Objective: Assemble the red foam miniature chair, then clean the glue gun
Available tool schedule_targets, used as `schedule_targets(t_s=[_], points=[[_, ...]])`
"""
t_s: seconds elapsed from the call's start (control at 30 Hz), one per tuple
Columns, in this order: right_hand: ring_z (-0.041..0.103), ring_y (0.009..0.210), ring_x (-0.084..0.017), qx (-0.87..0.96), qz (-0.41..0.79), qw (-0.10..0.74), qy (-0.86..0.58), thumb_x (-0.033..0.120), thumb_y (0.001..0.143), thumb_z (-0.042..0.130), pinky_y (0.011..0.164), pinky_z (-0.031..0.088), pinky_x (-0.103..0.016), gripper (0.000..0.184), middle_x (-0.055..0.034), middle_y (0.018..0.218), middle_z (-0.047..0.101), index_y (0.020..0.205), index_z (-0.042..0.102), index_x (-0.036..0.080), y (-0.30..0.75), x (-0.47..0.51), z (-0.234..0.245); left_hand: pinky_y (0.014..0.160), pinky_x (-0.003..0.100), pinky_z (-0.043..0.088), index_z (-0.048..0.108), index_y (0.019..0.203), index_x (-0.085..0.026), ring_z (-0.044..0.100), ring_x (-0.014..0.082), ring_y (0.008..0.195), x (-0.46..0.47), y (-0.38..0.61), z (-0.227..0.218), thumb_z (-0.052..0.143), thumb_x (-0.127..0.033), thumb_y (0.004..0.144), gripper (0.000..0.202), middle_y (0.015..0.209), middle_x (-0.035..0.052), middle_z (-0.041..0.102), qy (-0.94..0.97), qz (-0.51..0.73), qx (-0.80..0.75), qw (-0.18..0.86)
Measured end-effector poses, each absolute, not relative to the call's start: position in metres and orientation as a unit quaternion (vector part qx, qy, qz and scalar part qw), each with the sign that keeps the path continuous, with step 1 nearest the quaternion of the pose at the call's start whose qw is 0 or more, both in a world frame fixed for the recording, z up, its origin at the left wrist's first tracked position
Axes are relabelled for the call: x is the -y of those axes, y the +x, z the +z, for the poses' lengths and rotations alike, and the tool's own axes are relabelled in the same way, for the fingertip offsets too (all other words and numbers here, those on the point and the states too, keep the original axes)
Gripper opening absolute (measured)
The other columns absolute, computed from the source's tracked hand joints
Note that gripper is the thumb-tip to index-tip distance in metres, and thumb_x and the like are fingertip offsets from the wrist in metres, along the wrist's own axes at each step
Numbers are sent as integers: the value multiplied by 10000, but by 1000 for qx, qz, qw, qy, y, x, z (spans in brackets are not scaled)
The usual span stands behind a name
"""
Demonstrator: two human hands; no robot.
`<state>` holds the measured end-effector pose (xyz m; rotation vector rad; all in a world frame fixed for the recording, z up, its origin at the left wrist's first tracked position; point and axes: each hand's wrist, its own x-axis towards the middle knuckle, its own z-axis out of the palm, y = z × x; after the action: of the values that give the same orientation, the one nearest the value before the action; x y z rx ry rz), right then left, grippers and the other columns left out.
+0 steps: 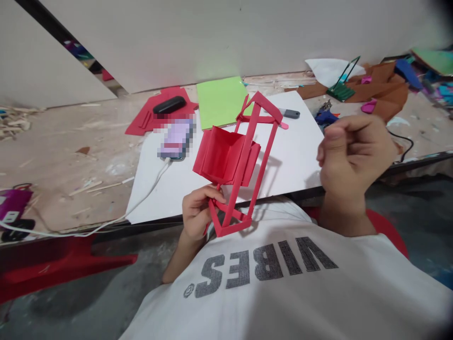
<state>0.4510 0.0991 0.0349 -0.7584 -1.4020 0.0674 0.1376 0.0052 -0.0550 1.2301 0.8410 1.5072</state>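
My left hand (pixel 198 210) is closed on the lower corner of a red paper frame model (pixel 230 205). The model is tilted, with long thin bars and an open box (pixel 224 158) of folded red paper fixed at one side. Its near end hangs over the table edge, close to my shirt. My right hand (pixel 357 153) is raised at the right, apart from the model, fingers curled in against the thumb. Whatever it may hold is hidden. Below the model lies a white board (pixel 159 193), with a grey-handled tool (pixel 292 114) on it behind the frame.
A phone (pixel 175 139) with a white cable (pixel 148 189) lies on the board's left. Behind are red paper (pixel 141 115) with a black case (pixel 170 105) and a green sheet (pixel 219 99). A blue tool (pixel 325 116), brown scraps (pixel 385 101) and a green piece (pixel 341 92) lie at right.
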Motion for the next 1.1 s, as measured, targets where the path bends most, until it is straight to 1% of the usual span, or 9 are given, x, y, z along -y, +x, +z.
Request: schedule_targets(t_s=[0.2, 0.33, 0.4, 0.57, 0.67, 0.73, 0.8, 0.93, 1.1], points=[[310, 409, 2, 496, -82, 844, -189, 631, 1147, 819, 425, 112, -210, 507, 118, 644, 407, 907, 670, 210, 487, -165, 42, 714, 302, 495, 923, 930, -217, 683, 205, 781, -6, 139, -55, 987, -261, 898, 84, 838, 53, 752, 482, 629, -347, 500], [360, 536, -42, 509, -61, 828, -227, 635, 1239, 583, 548, 286, -181, 453, 88, 691, 436, 1062, 760, 257, 534, -177, 30, 700, 298, 483, 933, 936, -227, 655, 195, 748, -7, 138, -55, 985, -260, 895, 74, 837, 56, 771, 486, 625, -347, 503], [398, 582, -70, 515, -62, 818, -248, 641, 1262, 495, 572, 301, -185, 449, 68, 764, 469, 1173, 798, 321, 563, -179, 20, 700, 297, 486, 935, 934, -227, 659, 198, 753, -7, 138, -55, 994, -258, 882, 84, 833, 58, 771, 482, 625, -350, 505], [354, 513, -48, 428, 5, 868, -251, 337, 1239, 656, 527, 223, -149, 314, 73, 725, 440, 970, 817, 319, 579, -185, 14, 670, 292, 461, 929, 919, -220, 631, 188, 718, -8, 136, -55, 985, -285, 882, 93, 811, 58, 760, 489, 620, -348, 505], [354, 505, -69, 426, 0, 870, -249, 288, 1134, 770, 495, 176, -189, 201, 74, 685, 489, 950, 844, 320, 536, -174, 28, 658, 290, 451, 925, 920, -222, 638, 192, 718, -7, 137, -54, 981, -279, 873, 93, 827, 60, 770, 498, 609, -354, 506], [513, 549, -114, 501, 17, 807, -312, 385, 1089, 873, 504, 342, -276, 144, 57, 750, 639, 959, 850, 328, 504, -159, 39, 671, 293, 461, 920, 924, -217, 644, 193, 724, -5, 138, -53, 976, -288, 878, 101, 849, 63, 777, 497, 603, -361, 508], [562, 556, -153, 564, 23, 757, -330, 469, 1085, 890, 508, 398, -358, 195, 35, 749, 690, 951, 838, 339, 478, -143, 49, 698, 293, 478, 922, 940, -213, 658, 193, 743, -4, 138, -52, 967, -311, 893, 117, 875, 66, 783, 501, 603, -360, 505], [708, 796, -257, 710, -21, 600, -367, 580, 1132, 785, 762, 628, -494, 235, -40, 947, 840, 1045, 841, 369, 451, -122, 58, 686, 284, 477, 927, 945, -207, 660, 184, 735, -5, 137, -46, 958, -383, 928, 180, 879, 69, 785, 539, 588, -343, 497], [796, 981, -310, 765, -70, 500, -399, 638, 1121, 780, 878, 642, -508, 328, -79, 1061, 871, 1164, 864, 324, 441, -111, 57, 651, 285, 454, 916, 944, -214, 666, 179, 728, -7, 136, -40, 930, -386, 971, 175, 881, 63, 789, 564, 575, -328, 493]])
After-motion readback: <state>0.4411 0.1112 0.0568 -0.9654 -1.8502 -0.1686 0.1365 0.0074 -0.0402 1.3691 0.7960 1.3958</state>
